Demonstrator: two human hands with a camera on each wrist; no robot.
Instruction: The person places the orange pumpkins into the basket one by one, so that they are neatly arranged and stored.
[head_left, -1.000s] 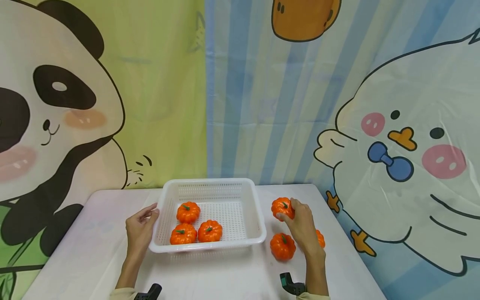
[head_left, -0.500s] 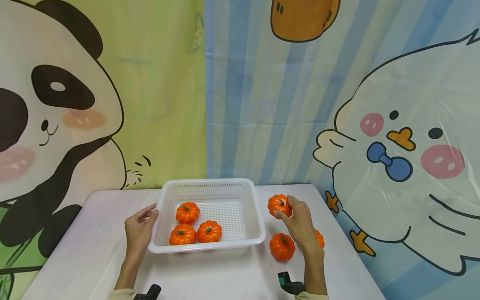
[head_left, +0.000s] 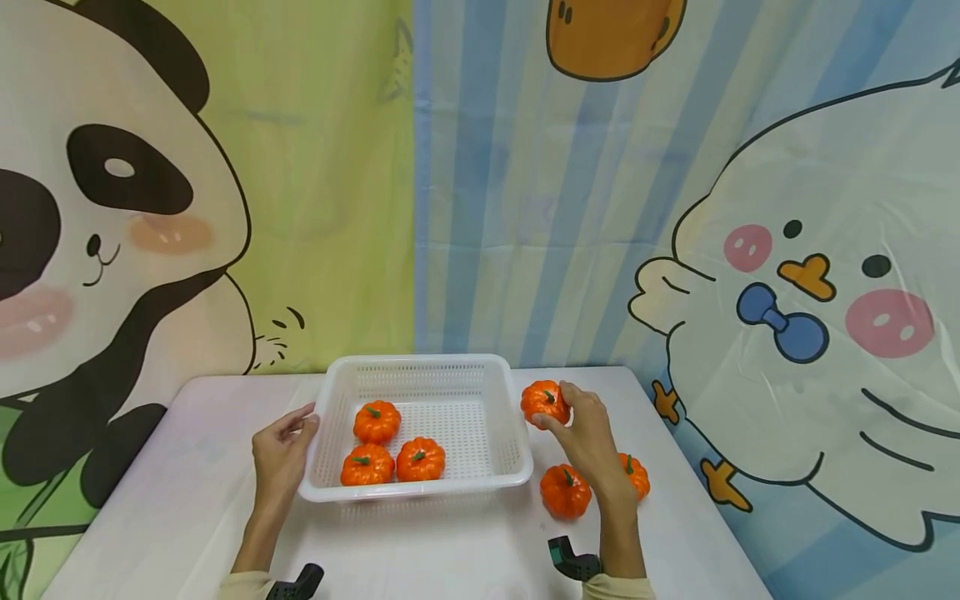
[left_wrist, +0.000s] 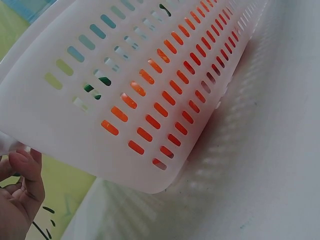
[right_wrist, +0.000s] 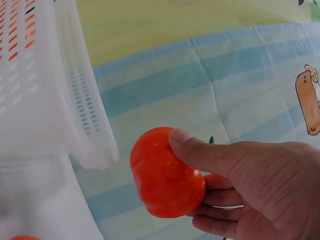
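My right hand (head_left: 592,437) grips a small orange toy pumpkin (head_left: 545,403) with a green stem, just beyond the right rim of the white plastic basket (head_left: 480,482). In the right wrist view the thumb lies on the upper side of the held pumpkin (right_wrist: 165,175), fingers beneath it. My left hand (head_left: 281,454) holds the basket's left rim between thumb and fingers; the left wrist view catches these fingers (left_wrist: 25,172) at the rim's corner. Three more pumpkins (head_left: 377,422) sit inside, toward the basket's left, showing orange through its slots in the left wrist view.
Right of the basket, a pumpkin (head_left: 566,492) rests on the white table (head_left: 420,550). Another pumpkin (head_left: 636,477) lies farther right, partly behind my right wrist. A printed curtain (head_left: 487,167) with a panda and a chick hangs behind the table.
My right hand has carried its pumpkin up and leftward, closer to the basket. The far-right pumpkin shows more behind the wrist. My left hand and the basket stay put.
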